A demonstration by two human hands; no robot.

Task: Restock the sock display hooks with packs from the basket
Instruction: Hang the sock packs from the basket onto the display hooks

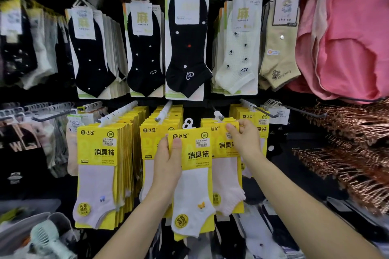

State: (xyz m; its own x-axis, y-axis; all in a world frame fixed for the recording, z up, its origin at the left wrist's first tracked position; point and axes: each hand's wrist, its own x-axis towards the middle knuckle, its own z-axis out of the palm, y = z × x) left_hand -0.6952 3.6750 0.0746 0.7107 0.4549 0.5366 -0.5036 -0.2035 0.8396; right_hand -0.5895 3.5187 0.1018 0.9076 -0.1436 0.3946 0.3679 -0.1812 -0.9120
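— Where's the pack I'm hanging?
— In my left hand (pixel 168 164), thumb on the front, fingers behind its edge. The sock pack (pixel 195 154) stands upright, its white plastic loop (pixel 188 123) just left of and below the hook (pixel 214 110).
— And the right?
— My right hand (pixel 242 140) pinches the top of the hanging packs (pixel 221 145) on that hook (the nearer hand, I judge). Glossy yellow card, soft white knit, a thin dark rod to thread

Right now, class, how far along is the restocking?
Done: the left hook and middle hook look full of packs. In hand: the left hand grips a loose pack; the right hand pinches the front pack on the right hook. Left: hanging the loose pack.
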